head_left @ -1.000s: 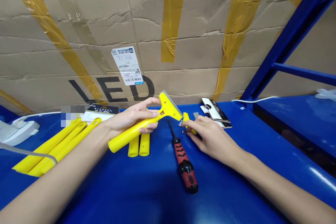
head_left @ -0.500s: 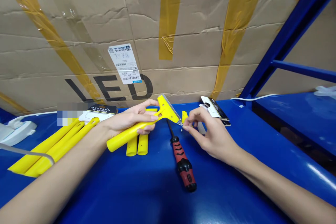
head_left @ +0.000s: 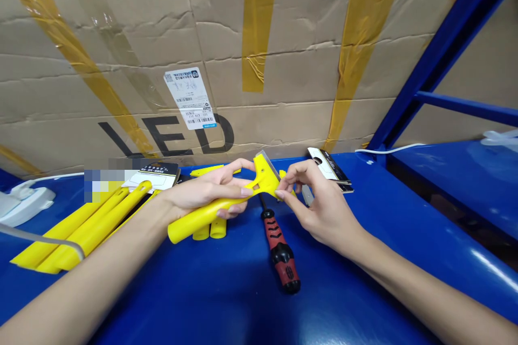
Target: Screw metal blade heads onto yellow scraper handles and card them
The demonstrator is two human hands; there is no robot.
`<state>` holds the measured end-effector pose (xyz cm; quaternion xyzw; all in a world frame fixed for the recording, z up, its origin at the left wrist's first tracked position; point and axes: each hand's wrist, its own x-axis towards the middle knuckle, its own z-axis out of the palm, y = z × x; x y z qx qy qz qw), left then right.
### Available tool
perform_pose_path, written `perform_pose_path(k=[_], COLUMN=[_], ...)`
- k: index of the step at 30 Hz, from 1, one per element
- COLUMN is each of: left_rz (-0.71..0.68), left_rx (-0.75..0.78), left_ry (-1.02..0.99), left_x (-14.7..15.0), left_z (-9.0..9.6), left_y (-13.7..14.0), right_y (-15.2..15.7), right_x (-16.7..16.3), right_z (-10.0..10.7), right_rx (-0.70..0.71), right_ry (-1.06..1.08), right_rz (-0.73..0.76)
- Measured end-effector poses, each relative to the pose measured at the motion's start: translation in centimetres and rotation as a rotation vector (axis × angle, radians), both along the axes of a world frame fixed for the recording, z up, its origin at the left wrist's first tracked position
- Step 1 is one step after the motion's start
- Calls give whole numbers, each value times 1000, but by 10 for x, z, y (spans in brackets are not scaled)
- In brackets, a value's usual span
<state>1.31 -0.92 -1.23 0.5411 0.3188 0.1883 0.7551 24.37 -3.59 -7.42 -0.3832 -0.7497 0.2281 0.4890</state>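
Observation:
My left hand (head_left: 210,188) is closed around the handle of a yellow scraper (head_left: 202,219), its head tilted up to the right with a metal blade (head_left: 268,160) along the edge. At the lower corner of that head, the thumb and fingers of my right hand (head_left: 319,202) are pinched together; whatever they hold is too small to make out. Below the scraper lies a screwdriver (head_left: 282,256) with a red and black handle, its tip hidden. More yellow handles (head_left: 218,229) rest behind my left hand, partly covered.
Several yellow scrapers (head_left: 97,223) with a card lie at the left, beside a white plastic object (head_left: 30,202). Black and white cards (head_left: 328,166) sit behind my right hand. A large taped carton (head_left: 299,75) walls off the back of the blue table (head_left: 194,296); a blue frame post (head_left: 437,59) rises at right.
The scraper has shifted slightly right and rolled, bringing its head against my right fingertips. Small silver screws visible beside the head earlier are now mostly hidden.

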Motion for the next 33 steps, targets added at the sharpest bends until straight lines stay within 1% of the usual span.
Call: perform_pose_path(k=[3,5,8,10,12,13,14,15,17,18,20,24,28,33], left_rz=[-21,-27,-16,5,44,69,99,130,176,191,197,184,185,187], left_rx=[5,6,-12,-29,-36,-33,-29,-25,-21,-18,-15,-12,-11,-36], left_ry=[-6,-23,-35,-29,-20,-17,-15,-16,-32,-43,-57,-45,-33,-16], left_x=[-1,-2,-2,-3,-5,-7,-9,-11,-16,-17,-20,-18,-15,-13], left_z=[0,1,1,1,1,1,2,2,4,5,6,7,7,5], left_y=[-2,-3,-2,0,3,5,7,9,13,14,15,14,11,9], right_y=[5,10,15,16,15,14,13,11,8,7,5,5,6,5], right_x=[3,5,7,7,9,11,14,16,21,22,21,17,17,21], right_z=[0,-1,-2,-2,-2,-1,-1,0,0,0,-1,-3,-2,-1], right_rx=[-22,-91,-237,-319,-336,-297,-218,-113,96,167,226,245,211,148], right_ry=[66,131,170,236,259,194,67,-104,-457,-587,-732,-818,-798,-777], right_rz=[1,-16,-57,-78,-135,-166,-180,-166,-75,-30,12,32,73,86])
